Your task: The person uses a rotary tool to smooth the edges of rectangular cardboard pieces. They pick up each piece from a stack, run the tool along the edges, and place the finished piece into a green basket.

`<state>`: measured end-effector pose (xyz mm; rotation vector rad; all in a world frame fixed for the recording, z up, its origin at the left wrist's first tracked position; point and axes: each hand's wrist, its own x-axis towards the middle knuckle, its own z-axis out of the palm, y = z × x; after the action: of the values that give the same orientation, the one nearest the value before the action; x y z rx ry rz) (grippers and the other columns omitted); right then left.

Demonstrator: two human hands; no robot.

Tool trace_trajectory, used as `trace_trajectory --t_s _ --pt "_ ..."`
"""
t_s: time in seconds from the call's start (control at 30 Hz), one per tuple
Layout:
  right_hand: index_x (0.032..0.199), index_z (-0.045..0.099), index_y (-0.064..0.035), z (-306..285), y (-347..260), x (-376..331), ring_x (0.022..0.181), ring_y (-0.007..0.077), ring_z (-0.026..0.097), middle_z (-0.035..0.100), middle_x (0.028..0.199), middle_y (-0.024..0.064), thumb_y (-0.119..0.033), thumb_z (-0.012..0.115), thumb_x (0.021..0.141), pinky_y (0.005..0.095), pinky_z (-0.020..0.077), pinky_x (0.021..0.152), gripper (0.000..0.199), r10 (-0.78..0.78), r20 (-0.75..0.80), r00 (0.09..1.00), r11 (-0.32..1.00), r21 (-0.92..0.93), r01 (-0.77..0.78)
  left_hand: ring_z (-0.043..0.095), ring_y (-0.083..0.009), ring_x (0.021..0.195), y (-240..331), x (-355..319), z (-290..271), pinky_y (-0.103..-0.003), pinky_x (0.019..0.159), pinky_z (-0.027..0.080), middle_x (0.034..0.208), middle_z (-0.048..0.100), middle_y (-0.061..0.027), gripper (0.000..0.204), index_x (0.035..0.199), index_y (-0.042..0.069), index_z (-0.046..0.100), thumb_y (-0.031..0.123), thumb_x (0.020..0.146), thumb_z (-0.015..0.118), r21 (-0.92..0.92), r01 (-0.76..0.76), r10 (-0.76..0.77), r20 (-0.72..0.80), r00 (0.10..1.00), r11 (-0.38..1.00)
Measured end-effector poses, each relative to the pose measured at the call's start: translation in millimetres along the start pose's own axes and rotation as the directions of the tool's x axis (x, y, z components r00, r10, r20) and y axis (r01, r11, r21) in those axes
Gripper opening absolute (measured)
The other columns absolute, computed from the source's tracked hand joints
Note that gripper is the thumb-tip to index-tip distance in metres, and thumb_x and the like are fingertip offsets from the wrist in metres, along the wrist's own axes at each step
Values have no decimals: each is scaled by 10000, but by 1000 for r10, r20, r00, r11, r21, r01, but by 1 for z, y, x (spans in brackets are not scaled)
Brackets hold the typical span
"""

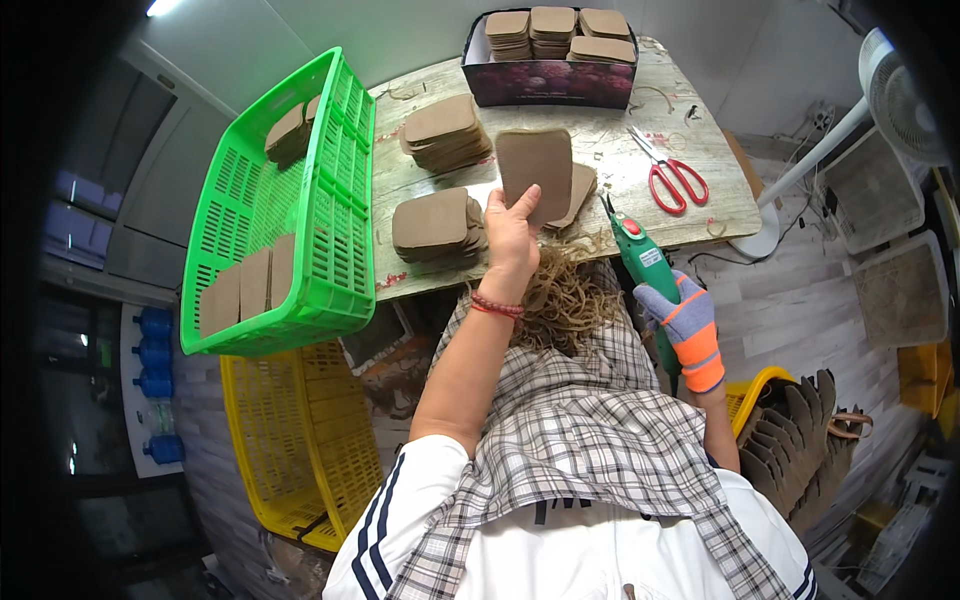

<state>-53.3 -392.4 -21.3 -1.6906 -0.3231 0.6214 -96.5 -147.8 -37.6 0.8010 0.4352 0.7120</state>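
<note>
Over wooden table (700, 215), left hand (510, 235) holds brown card (535, 165) upright.

The flat piece (535, 165) pinched in my bare left hand (510, 235) looks like matt brown cardboard, smooth-faced. Under my fingers, the table (610, 135) is worn, pale wood grain. My right hand (685, 320) wears a knitted cloth glove around a glossy green plastic cutter (645, 262). Beyond that, scissors (668, 170) with shiny metal blades and red plastic handles.

2 crates: 1 green (330, 190), 1 yellow (300, 440). 1 red scissors (672, 172), 1 green cutter (645, 265), 1 fan (895, 95), 1 box (545, 82) at 12.
</note>
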Motion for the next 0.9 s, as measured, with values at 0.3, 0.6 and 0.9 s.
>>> trace_trajectory --t_s 0.3,0.6,0.9 --pt "1002 612 7 19 -21 -11 513 45 520 612 656 13 -232 763 755 213 412 468 376 -88 30 996 991 -95 91 531 -254 1114 1 -8 13 -441 1010 418 1188 555 -96 369 1186 51 484 -57 848 585 -469 78 -57 58 997 880" --pt "994 611 -1 20 -34 -15 516 49 526 619 686 17 -202 748 772 208 412 467 329 -38 30 999 999 5 38 542 -243 1100 -8 -28 22 -399 990 447 1169 564 -104 342 1171 55 493 -58 857 571 -472 157 -123 102 987 868" --pt "982 615 4 13 -46 -10 554 51 541 609 688 8 -165 743 776 202 428 489 296 -26 -10 1000 992 121 27 599 -220 1031 -33 -45 12 -387 868 529 1136 599 -98 386 1200 59 495 -84 848 562 -362 258 -202 187 961 896"
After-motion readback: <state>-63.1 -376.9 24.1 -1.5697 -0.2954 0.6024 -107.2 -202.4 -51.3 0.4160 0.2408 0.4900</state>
